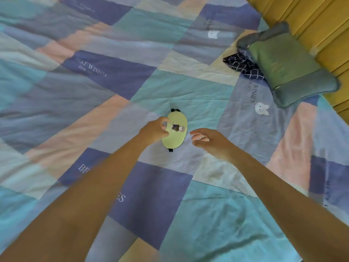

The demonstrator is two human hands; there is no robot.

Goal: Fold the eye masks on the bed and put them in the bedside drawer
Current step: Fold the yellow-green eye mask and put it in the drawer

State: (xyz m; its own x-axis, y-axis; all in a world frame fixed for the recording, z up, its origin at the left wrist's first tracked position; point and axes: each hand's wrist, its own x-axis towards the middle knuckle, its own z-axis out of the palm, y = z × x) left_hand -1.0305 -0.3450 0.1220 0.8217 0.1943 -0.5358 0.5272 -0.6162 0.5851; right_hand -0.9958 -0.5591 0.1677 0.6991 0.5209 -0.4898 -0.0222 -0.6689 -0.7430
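There is one view only, from the camera on my head, looking forward and steeply down over the bed [207,214] — wide-angle, so the quilt's patchwork lines bend toward the edges. My two forearms run in from the bottom corners and meet near the middle of the frame, where my left hand [154,130] and right hand [211,141] sit at arm's reach. The far quilt fills the top, and the yellow headboard [311,17] cuts across the upper right corner — the farthest part seen. No second view shares anything with it.
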